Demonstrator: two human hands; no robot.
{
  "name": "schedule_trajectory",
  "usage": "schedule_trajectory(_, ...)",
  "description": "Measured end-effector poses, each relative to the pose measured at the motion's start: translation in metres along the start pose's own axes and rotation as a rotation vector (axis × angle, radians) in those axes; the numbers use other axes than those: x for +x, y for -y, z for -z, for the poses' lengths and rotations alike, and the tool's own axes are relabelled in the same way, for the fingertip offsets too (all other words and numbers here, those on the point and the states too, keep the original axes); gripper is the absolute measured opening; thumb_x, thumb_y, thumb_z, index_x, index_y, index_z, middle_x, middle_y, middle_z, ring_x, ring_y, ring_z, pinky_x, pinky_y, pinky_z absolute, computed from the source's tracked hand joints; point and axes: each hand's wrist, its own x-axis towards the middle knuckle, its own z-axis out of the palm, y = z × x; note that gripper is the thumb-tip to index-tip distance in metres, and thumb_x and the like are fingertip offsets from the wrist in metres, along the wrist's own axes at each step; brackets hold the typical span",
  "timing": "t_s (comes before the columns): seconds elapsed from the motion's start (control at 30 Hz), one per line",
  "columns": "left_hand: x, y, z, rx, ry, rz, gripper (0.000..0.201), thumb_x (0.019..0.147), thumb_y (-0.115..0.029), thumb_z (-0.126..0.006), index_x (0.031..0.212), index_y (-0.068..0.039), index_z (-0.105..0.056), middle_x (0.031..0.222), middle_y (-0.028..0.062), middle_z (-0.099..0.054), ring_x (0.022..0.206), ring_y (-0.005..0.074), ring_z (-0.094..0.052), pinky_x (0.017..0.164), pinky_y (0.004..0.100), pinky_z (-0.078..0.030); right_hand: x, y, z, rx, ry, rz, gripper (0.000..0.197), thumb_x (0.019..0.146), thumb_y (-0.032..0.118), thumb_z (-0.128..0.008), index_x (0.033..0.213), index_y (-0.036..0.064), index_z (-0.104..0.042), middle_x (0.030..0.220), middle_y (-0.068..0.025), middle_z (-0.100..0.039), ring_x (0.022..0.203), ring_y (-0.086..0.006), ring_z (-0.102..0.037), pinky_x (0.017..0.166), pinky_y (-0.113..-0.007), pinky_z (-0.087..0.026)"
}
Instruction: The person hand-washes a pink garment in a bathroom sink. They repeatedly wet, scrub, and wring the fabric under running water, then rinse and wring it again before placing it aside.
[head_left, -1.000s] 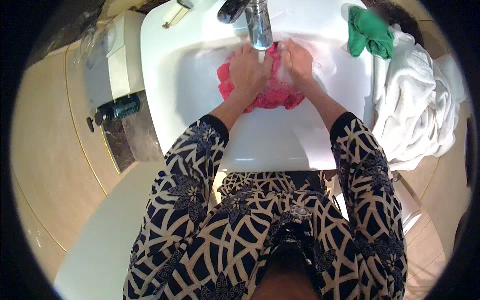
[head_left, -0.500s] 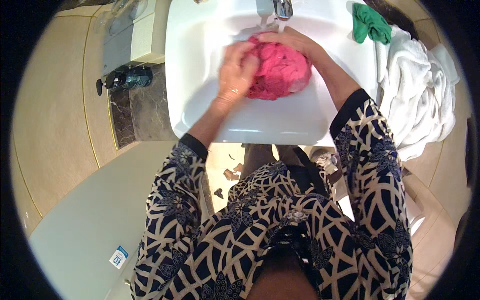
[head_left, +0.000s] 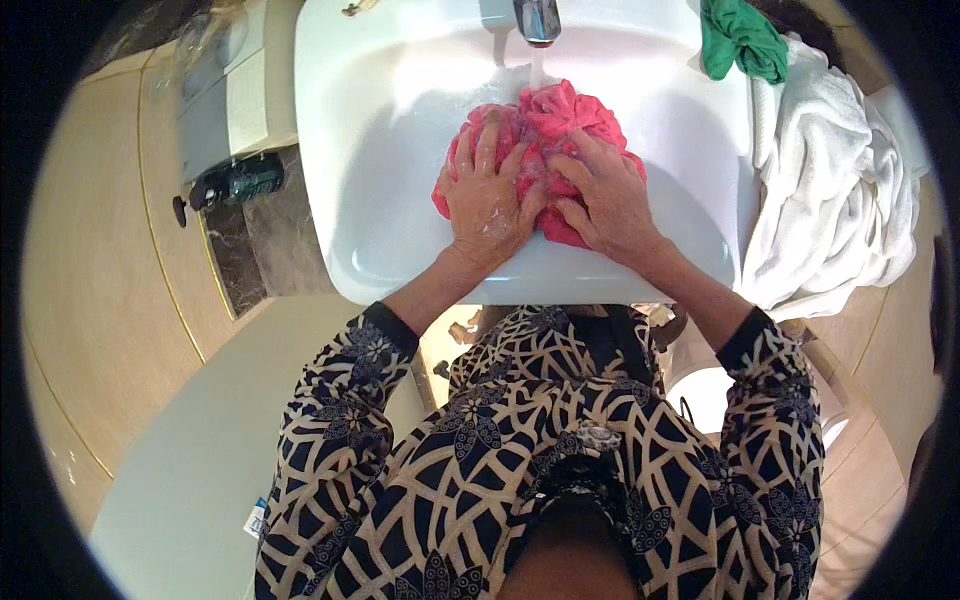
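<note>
A wet, bunched pink cloth (head_left: 556,108) lies in the white sink (head_left: 690,215), with some suds on it. Water runs from the chrome faucet (head_left: 538,22) onto its far edge. My left hand (head_left: 490,208) rests on the left part of the cloth, open, its fingers spread and a little foam on its back. On the right side, my right hand (head_left: 612,205) grips the cloth with bent fingers pressed into the folds. The hands are close together, and the underside of the cloth is hidden.
A green cloth (head_left: 742,42) hangs over the sink's far right corner. Beside it, a large white towel (head_left: 835,180) lies heaped. At the left stand a dark pump bottle (head_left: 245,178) and a pale box (head_left: 262,95) on the counter.
My right hand has moved from the cloth's far edge, near the faucet, back toward me. My left hand has settled on the cloth, which now spreads wider to the left.
</note>
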Motion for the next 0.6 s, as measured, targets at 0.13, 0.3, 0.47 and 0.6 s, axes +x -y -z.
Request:
schedule_trajectory(0.13, 0.026, 0.003, -0.029, 0.038, -0.010, -0.032, 0.038, 0.068, -0.031, -0.057, 0.099, -0.008, -0.059, 0.118, 0.0130, -0.045, 0.108, 0.0369, -0.040, 0.082, 0.0496, -0.034, 0.016, -0.026, -0.024, 0.013, -0.056, -0.092, 0.032, 0.065, 0.020, -0.059, 0.096, 0.0133, -0.056, 0.112, -0.0113, -0.048, 0.098, -0.0304, -0.047, 0.077, -0.043, -0.039)
schedule_trajectory(0.3, 0.062, 0.019, -0.039, 0.028, 0.043, -0.023, 0.032, 0.068, -0.030, -0.056, 0.090, -0.006, -0.061, 0.099, 0.0118, -0.054, 0.092, 0.0333, -0.049, 0.070, 0.0466, -0.039, 0.054, -0.054, -0.040, 0.095, -0.075, -0.192, 0.024, 0.069, 0.022, -0.055, 0.091, 0.0120, -0.057, 0.095, -0.0101, -0.056, 0.085, -0.0299, -0.055, 0.071, -0.042, -0.044)
schedule_trajectory(0.47, 0.096, 0.049, -0.056, 0.031, 0.019, 0.020, 0.026, 0.072, -0.029, -0.054, 0.084, -0.007, -0.060, 0.088, 0.0118, -0.057, 0.082, 0.0302, -0.053, 0.067, 0.0458, -0.041, 0.086, -0.069, -0.046, 0.209, -0.044, -0.366, 0.023, 0.076, 0.021, -0.052, 0.095, 0.0086, -0.057, 0.088, -0.0109, -0.062, 0.082, -0.0313, -0.058, 0.072, -0.040, -0.045)
schedule_trajectory(0.6, 0.088, 0.061, -0.050, -0.296, -0.007, 0.036, 0.034, 0.077, -0.033, -0.050, 0.093, -0.005, -0.061, 0.102, 0.0156, -0.055, 0.090, 0.0325, -0.054, 0.074, 0.0466, -0.042, 0.076, -0.078, -0.038, 0.584, -0.248, -0.531, 0.030, 0.079, 0.034, -0.056, 0.092, 0.0068, -0.059, 0.087, -0.0130, -0.062, 0.083, -0.0264, -0.059, 0.077, -0.032, -0.044)
